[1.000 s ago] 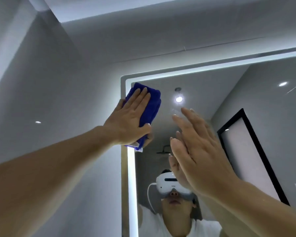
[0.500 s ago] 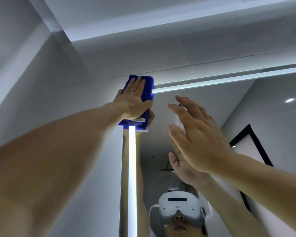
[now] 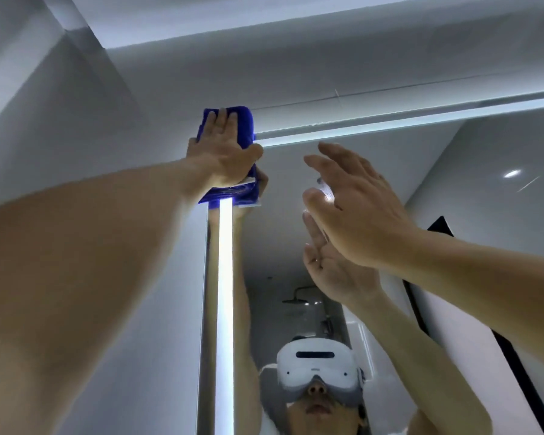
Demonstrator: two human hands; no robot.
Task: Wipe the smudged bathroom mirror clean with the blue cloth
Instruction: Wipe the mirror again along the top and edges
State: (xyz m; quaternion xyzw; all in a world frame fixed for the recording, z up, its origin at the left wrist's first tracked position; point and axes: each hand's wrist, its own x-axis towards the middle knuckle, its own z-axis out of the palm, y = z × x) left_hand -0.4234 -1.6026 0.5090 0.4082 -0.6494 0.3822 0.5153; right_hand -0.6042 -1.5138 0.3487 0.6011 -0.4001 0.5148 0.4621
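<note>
Left hand (image 3: 223,152), fingers flat, presses the blue cloth (image 3: 247,127) against the mirror (image 3: 390,152) at its top left corner, covering the junction of the lit strips (image 3: 225,293). Right hand (image 3: 355,208) open, empty, raised before the glass, partly blocking the reflection. Grey wall (image 3: 76,120) adjoins the left edge.

Two hands (image 3: 225,152) (image 3: 355,208), one blue cloth (image 3: 244,120), one mirror (image 3: 421,171).

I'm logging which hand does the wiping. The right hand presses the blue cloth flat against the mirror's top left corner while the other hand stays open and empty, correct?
Wrong hand: the head view shows the left hand pressing the blue cloth at the mirror's top left corner. The right hand is the open, empty one.
</note>
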